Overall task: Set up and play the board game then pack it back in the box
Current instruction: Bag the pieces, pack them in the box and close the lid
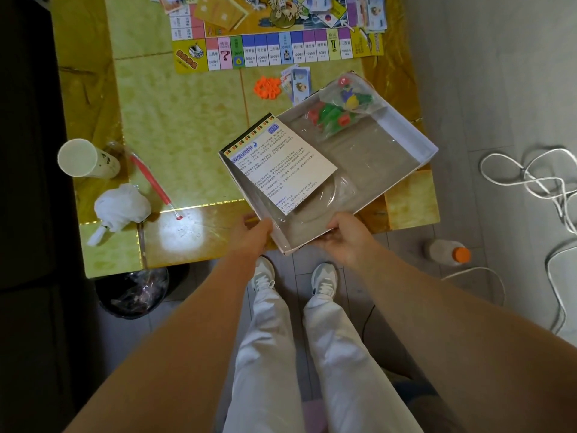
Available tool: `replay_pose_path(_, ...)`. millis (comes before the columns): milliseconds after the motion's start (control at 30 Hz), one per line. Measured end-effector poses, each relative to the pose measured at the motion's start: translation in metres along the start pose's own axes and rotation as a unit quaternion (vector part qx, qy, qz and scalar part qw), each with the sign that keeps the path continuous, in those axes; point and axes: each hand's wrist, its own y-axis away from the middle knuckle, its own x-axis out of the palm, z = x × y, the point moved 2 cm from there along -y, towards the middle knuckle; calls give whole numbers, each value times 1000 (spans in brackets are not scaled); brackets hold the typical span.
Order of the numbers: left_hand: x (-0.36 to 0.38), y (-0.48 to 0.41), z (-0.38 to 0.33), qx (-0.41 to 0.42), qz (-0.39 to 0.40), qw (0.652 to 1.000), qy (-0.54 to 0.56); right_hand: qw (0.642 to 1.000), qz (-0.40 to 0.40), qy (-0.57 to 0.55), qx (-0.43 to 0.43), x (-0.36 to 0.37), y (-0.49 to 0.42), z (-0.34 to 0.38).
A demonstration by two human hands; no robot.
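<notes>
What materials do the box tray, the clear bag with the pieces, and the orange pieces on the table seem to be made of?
Box tray: likely thin cardboard; matte grey inside, white folded walls.
Clear bag: thin glossy plastic film; it crinkles, glares, and the coloured pieces show through.
Orange pieces: probably moulded plastic, judging by the uniform bright colour; too small to be sure.

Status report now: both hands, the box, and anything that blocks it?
Left hand and right hand grip near edge of open box. Inside: instruction sheet, bag of pieces. Board laid out beyond; orange pieces loose beside box.
</notes>
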Motion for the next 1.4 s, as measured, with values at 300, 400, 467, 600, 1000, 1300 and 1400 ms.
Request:
replay_pose_path(300,16,0,7,-8,-23,996,88,999,15,-51,9,-4,5,7)
replay_pose_path(400,18,-3,9,-20,-52,996,63,999,-1,-54,5,-11,1,6)
replay_pose_path(467,17,-10,13,-9,-76,997,17,999,-7,-45,4,-19,-2,6)
replay_pose_path(600,18,-23,23,-8,-76,993,-91,1000,-2,-5,-4,-37,-9,2)
replay_pose_path(1000,16,-19,26,7,-138,947,-291,999,-28,-35,-29,-64,-9,12)
replay_pose_path(1300,-7,5,45,-36,-234,917,-320,997,-71,6,-16,-64,1,5)
replay_pose_path(1400,-7,4,53,-28,-243,918,-311,995,-95,42,-11,-69,1,5)
